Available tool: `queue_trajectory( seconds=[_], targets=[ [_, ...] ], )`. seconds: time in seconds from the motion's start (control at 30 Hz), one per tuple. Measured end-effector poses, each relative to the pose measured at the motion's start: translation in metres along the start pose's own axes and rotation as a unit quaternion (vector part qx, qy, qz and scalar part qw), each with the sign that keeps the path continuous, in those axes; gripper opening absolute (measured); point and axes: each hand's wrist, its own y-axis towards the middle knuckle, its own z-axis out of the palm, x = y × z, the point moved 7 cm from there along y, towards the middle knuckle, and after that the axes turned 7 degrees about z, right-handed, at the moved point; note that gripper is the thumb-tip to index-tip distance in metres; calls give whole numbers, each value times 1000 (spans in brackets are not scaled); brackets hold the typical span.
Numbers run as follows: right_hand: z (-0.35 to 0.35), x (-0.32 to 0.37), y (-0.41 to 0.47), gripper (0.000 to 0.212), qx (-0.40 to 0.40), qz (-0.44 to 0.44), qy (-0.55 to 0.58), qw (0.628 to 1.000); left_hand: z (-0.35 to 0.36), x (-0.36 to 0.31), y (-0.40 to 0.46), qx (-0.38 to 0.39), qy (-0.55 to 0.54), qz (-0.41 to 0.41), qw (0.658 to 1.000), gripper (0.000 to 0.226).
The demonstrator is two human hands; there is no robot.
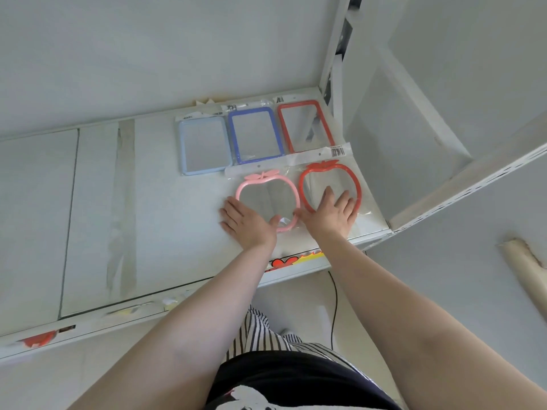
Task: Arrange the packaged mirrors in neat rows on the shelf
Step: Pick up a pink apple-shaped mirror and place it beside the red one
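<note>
Mirrors in clear plastic bags lie flat toward the right end of the white shelf (97, 202), in two rows. In the far row we see three rectangular ones side by side: a pale blue mirror (204, 146) on the left, a dark blue mirror (256, 134) in the middle and a red mirror (306, 125) on the right, against the shelf's back edge. In the near row sit two apple-shaped ones: a pink mirror (265, 199) on the left and a red apple mirror (328, 184) on the right, just beside each other, their bag tops overlapping the bottoms of the far row.

Our left hand (247, 223) lies flat and spread, palm down, at the near left edge of the pink mirror, thumb reaching across its lower rim. Our right hand (333, 213) is likewise flat with fingers splayed, pressing on the lower part of the red apple mirror. Neither hand grips anything; both only rest on the bags.

Along the shelf's near edge runs a strip with a red and yellow sticker (296, 258). Below it we see a black cable (334, 306) hanging toward the floor.
</note>
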Motion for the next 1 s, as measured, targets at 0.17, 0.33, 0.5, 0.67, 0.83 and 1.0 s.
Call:
queue_trajectory(
  seconds=[0.17, 0.33, 0.5, 0.67, 0.83, 1.0],
  targets=[
    [-2, 3, -1, 97, 6, -7, -7, 1000, 0, -1, -1, -10, -20, 16, 1000, 115],
    [-12, 2, -5, 93, -6, -28, 17, 999, -4, -3, -6, -16, -42, 20, 999, 107],
    [-23, 11, -25, 75, -21, -76, 35, 996, -25, -15, -12, -20, -13, 79, 997, 84],
    [-24, 36, -58, 45, 14, -166, 73, 983, -52, -19, -23, 1, 16, 174, 985, 51],
    [-14, 64, -101, 41, 26, -240, 58, 969, -84, 5, -33, 4, 60, 232, 971, 44],
    [8, 101, -156, 44, 31, -283, 53, 957, -129, 69, -32, -3, 48, 215, 975, 46]
  ],
)
